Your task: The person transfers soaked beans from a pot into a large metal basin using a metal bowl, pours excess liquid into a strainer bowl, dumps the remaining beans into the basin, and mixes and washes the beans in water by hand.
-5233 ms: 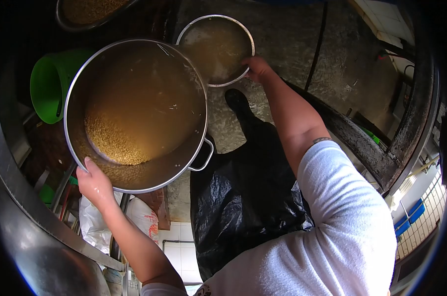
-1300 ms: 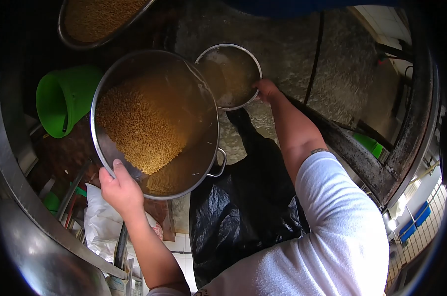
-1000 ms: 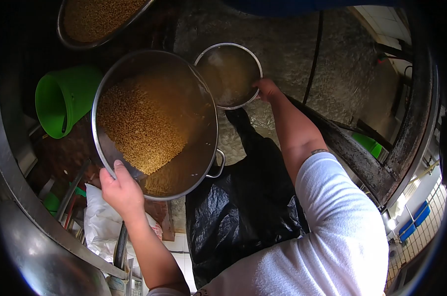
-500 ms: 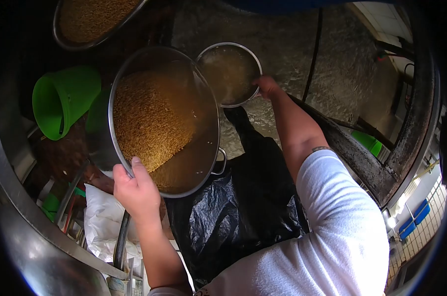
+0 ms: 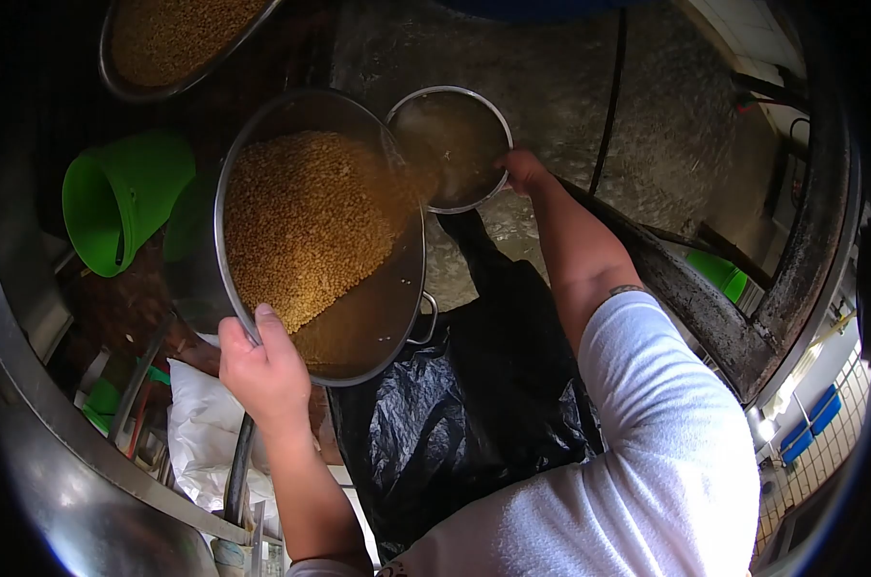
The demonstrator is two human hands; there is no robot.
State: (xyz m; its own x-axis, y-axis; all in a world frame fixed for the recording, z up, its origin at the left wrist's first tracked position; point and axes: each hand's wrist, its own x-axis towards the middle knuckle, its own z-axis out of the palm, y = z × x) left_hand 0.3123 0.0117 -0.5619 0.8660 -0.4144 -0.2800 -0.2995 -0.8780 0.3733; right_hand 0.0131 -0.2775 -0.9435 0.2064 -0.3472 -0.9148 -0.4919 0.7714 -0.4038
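Half poured, maybe: gripping the tipped pot with left hand, sieve with right hand, with grain and cloudy water left to see.

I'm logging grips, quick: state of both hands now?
Left hand: closed, holding the large pot by its rim.
Right hand: closed, holding the smaller round vessel.

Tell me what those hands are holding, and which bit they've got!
The left hand holds the big pot by its rim, thumb inside. The right hand holds the smaller round vessel, perhaps a sieve, by its rim.
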